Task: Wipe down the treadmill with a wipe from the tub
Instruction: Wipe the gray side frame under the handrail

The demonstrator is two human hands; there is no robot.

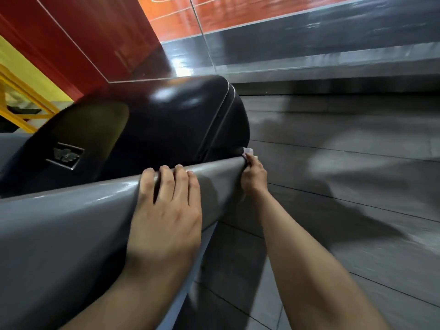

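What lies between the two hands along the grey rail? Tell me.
Only bare grey rail. The head view shows the left hand resting on it and the right hand holding the wipe at its far end.

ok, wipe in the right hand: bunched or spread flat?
Cannot tell. Only a small white corner of the wipe shows above the right hand, which holds it against the end of the grey rail.

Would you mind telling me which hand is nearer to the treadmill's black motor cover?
Right. The right hand holds the wipe at the grey rail's far end, right beside the black motor cover. The left hand rests on the rail, closer to the person.
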